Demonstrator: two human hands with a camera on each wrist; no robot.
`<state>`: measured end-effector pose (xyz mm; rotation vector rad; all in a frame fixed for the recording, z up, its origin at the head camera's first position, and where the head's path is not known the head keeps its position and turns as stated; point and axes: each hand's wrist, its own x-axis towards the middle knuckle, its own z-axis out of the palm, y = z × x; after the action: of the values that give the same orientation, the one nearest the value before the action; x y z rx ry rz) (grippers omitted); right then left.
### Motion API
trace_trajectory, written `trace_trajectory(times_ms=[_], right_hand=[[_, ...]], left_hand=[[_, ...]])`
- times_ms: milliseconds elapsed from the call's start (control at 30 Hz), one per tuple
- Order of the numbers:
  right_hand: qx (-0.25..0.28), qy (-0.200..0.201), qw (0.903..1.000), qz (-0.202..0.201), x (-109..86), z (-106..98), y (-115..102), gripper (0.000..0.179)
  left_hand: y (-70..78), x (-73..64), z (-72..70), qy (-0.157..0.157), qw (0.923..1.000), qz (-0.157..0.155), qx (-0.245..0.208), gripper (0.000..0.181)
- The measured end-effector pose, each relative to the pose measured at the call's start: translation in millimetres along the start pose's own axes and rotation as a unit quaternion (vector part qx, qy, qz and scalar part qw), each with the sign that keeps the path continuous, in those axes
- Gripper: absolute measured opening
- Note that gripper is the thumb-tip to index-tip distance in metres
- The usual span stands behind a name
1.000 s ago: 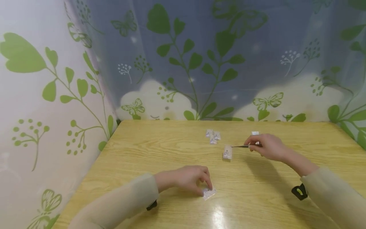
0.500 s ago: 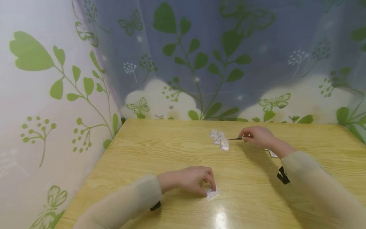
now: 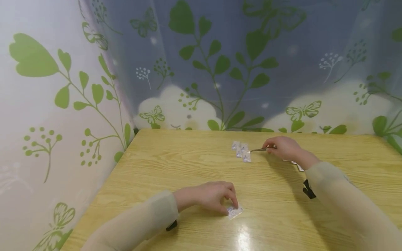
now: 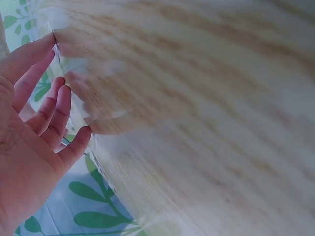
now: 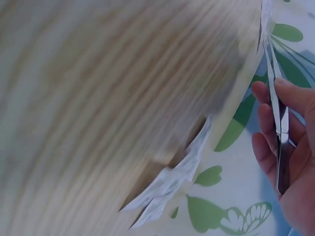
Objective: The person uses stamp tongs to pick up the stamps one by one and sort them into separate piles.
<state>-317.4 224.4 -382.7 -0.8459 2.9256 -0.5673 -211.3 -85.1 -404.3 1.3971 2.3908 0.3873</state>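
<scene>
My right hand holds slim metal tweezers between thumb and fingers. Their tips meet the corner of a small white packet with blue print. That packet is the nearest in a tight cluster, with other packets of the same kind just behind it. Close to the front, my left hand has thumb and index finger on another such packet, which lies on the table. In the left wrist view the other fingers of the left hand are loosely bent, their tips near the tabletop.
Several more white packets lie in an overlapping row on the wood-grain table, partly hidden under the right wrist in the head view. A leaf-patterned curtain hangs along the table's back edge and left side.
The right hand has carried a packet with the tweezers back and left, from apart to against the cluster, where it now lies. The left hand stays on its packet. The view has shifted slightly.
</scene>
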Motion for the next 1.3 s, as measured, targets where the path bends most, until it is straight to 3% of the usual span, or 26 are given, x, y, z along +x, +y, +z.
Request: trace_trajectory(times_ms=[267, 467, 700, 867, 1300], right_hand=[[0.031, 0.012, 0.9994, 0.012, -31.5, -4, -1, 0.021], [0.101, -0.017, 0.9948, 0.006, -67.0, 6, -22, 0.019], [0.169, -0.058, 0.9834, -0.029, -99.9, 26, -50, 0.016], [0.192, -0.087, 0.9764, -0.046, -109.5, 35, -68, 0.015], [0.179, -0.11, 0.9745, -0.079, -114.5, 44, -88, 0.014]], left_hand=[[-0.7, -2.4, 1.3, 0.004, 1.0, -0.001, -0.001, 0.03], [-0.9, -4.5, 0.1, 0.005, 0.9999, -0.001, -0.012, 0.03], [-0.4, -4.1, -0.6, 0.006, 0.9999, -0.001, -0.01, 0.03], [1.1, -3.6, -1.0, 0.003, 0.9999, -0.006, -0.012, 0.03], [4.0, 0.6, -2.1, -0.004, 0.9998, -0.008, -0.019, 0.029]])
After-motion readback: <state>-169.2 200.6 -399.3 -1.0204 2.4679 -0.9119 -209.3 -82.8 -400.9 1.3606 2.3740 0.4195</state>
